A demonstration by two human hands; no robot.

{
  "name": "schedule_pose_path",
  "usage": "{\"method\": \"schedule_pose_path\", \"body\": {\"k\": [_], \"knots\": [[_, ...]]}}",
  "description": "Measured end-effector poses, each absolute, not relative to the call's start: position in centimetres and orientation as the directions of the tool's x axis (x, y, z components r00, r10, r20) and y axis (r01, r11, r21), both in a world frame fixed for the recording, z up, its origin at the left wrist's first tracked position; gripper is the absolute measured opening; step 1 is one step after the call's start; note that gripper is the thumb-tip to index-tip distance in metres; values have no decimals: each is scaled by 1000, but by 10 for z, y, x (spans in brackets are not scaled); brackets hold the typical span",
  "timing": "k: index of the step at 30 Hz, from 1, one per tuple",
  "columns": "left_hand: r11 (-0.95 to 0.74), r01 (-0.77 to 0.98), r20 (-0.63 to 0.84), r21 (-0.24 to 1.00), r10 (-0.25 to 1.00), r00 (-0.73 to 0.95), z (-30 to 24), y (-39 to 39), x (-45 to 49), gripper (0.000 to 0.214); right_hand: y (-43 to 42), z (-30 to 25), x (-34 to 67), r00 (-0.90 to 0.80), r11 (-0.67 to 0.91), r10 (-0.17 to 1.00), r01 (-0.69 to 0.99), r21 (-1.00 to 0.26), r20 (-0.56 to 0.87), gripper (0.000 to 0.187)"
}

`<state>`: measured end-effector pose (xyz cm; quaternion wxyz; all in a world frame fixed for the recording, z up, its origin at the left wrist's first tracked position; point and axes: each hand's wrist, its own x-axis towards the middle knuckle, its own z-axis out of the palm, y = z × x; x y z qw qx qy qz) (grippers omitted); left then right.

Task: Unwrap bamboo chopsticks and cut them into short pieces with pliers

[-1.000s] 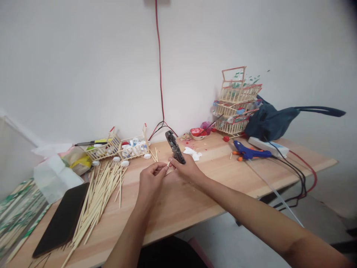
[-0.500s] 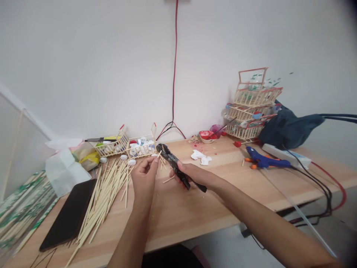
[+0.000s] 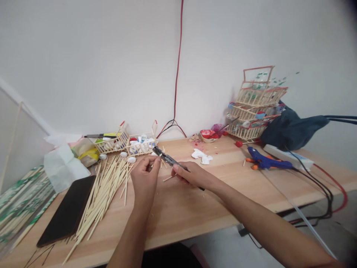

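Observation:
My right hand (image 3: 191,174) is closed round a dark pair of pliers (image 3: 168,159), which looks like a wire stripper. Its jaws point up and left, in front of the fingertips of my left hand (image 3: 145,174). Thumb and forefinger of that hand pinch a short wooden stick, now mostly hidden by the fingers and the jaws. On the tabletop under the pliers lie a few cut stick pieces (image 3: 168,178). Left of my left hand spreads a pile of long thin wooden sticks (image 3: 104,197).
A black phone (image 3: 67,210) lies by the pile. Small stick baskets (image 3: 141,148) stand at the back; more baskets (image 3: 255,111) are stacked at right. A red-stained bowl (image 3: 209,136), crumpled tissue (image 3: 201,156), blue glue gun (image 3: 266,160) and white power strip (image 3: 290,156) are also there.
The pliers have turned, so they look narrower, and their handles appear squeezed closer together. My left hand has hardly moved. The whole view has shifted slightly.

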<state>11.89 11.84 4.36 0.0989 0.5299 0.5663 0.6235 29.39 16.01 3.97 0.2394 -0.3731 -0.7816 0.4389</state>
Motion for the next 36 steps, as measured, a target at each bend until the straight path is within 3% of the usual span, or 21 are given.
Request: {"method": "schedule_pose_path", "body": {"k": [10, 13, 16, 18, 20, 27, 36], "knots": [[-356, 423, 524, 833, 751, -401, 44, 117, 120, 17, 160, 36, 293, -551, 420, 823, 427, -801, 139, 63], [-368, 163, 402, 915, 814, -420, 41, 122, 115, 35, 161, 38, 294, -537, 443, 824, 408, -798, 183, 62], [-348, -163, 259, 923, 875, -408, 38, 128, 109, 47, 162, 39, 295, -522, 456, 826, 394, -798, 214, 61], [-333, -241, 226, 912, 896, -383, 38, 130, 108, 49, 163, 38, 296, -507, 461, 833, 413, -785, 223, 61], [-332, -198, 237, 922, 890, -389, 39, 130, 109, 45, 165, 35, 296, -485, 467, 843, 445, -764, 233, 61], [-352, 201, 404, 914, 837, -370, 34, 129, 112, 23, 166, 28, 295, -458, 439, 867, 509, -741, 199, 60], [-348, 318, 454, 882, 809, -374, 33, 126, 113, 20, 158, 35, 295, -516, 387, 850, 470, -793, 108, 64]]}}
